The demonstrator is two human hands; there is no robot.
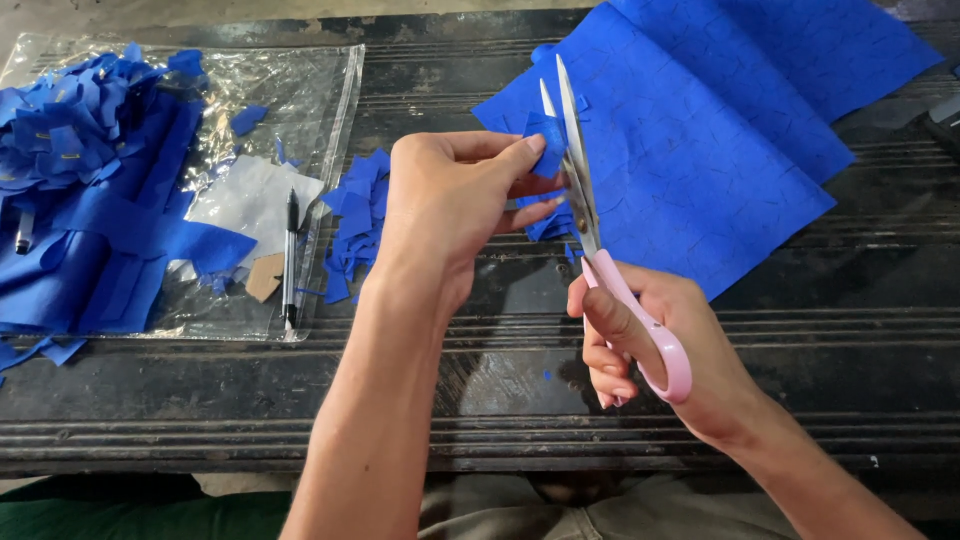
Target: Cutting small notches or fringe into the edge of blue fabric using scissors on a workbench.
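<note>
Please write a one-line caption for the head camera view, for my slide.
Left hand holds a small blue piece at open pink-handled scissors in the right hand, above a blue sheet.

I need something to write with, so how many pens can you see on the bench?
1 for certain: a black pen lying on the clear plastic bag, beside the white paper. A grey object among the blue scraps at far left might be another; more may be hidden.

Both forearms reach forward; the left hand (450,200) pinches with thumb and fingertips, the right hand (650,345) curls closed, fingers tucked.
</note>
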